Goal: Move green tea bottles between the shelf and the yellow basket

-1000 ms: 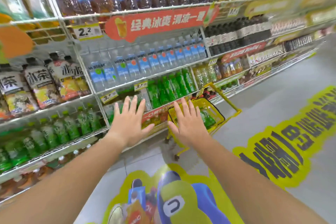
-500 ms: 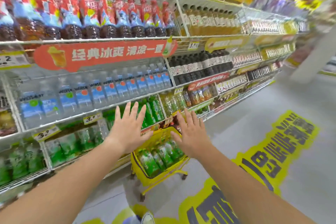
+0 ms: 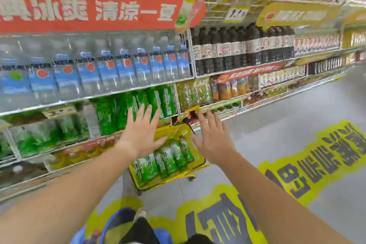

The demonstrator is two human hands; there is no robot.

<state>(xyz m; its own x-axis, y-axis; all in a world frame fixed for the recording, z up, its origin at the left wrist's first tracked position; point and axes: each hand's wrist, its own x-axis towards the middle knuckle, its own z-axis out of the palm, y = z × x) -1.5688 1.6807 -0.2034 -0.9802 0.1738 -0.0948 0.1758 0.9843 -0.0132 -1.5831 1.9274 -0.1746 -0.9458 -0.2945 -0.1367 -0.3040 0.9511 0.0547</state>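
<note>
- I see the white wire shelf [image 3: 126,93] carrying green tea bottles [image 3: 138,105] directly under a row of water bottles [image 3: 111,71].
- Right of the water stand dark bottles [image 3: 237,47].
- On the grey floor [image 3: 287,121], just before the shelf, sits the yellow basket [image 3: 198,161].

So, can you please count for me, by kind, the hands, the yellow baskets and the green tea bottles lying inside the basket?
Hands: 2, the left hand and the right hand, both open and empty
Yellow basket: 1
Green tea bottles in the basket: about 6 showing; blur and the left hand may hide more
Total: about 9
</note>
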